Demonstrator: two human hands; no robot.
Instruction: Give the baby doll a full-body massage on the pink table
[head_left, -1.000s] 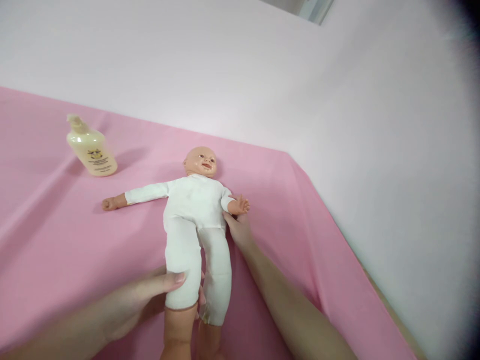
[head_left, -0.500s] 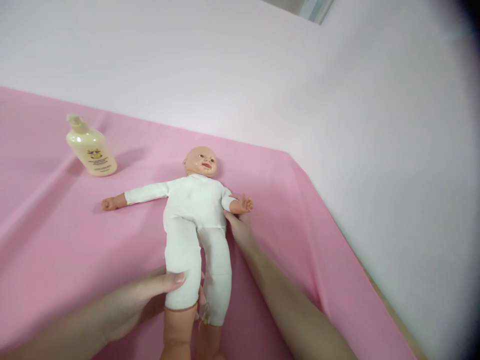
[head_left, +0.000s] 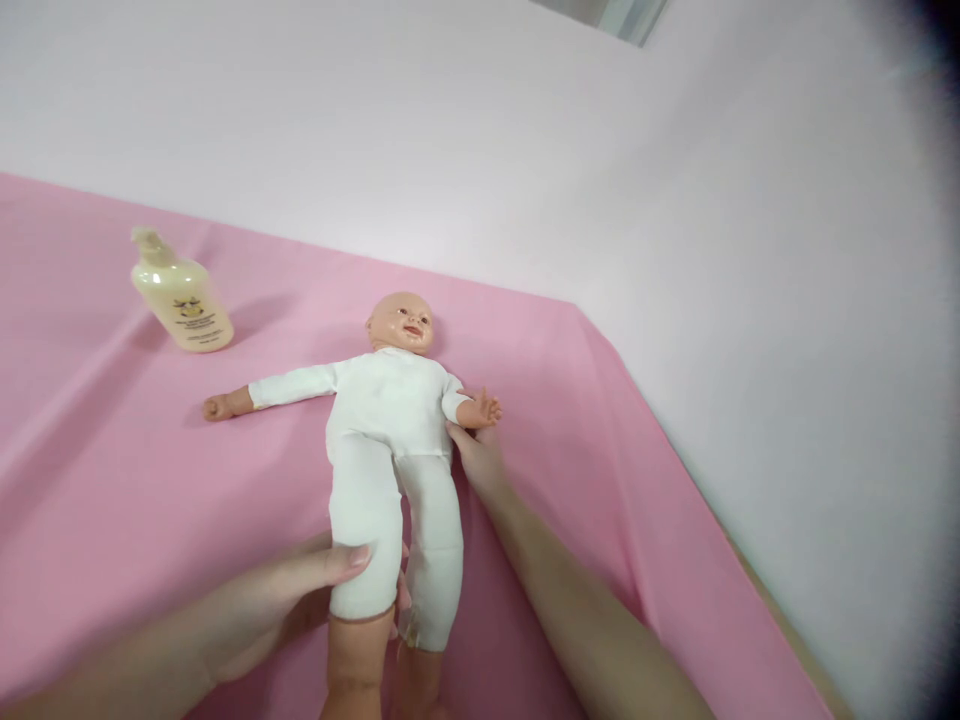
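Observation:
A baby doll (head_left: pixel 390 430) in a white cloth suit lies on its back on a pink sheet (head_left: pixel 150 470), head away from me, arms spread. My left hand (head_left: pixel 285 600) wraps around the doll's left-side lower leg, thumb on top of the white cloth just above the bare shin. My right hand (head_left: pixel 476 460) reaches along the doll's other side and presses against its torso under the small arm; its fingers are partly hidden beneath the doll.
A cream-coloured pump bottle (head_left: pixel 180 295) stands on the sheet at the far left. White walls (head_left: pixel 750 250) meet in a corner behind and to the right of the sheet. The sheet's right edge runs diagonally down to the lower right.
Almost nothing differs. The doll's small arm near my right hand shifted very slightly; both hands stay in place.

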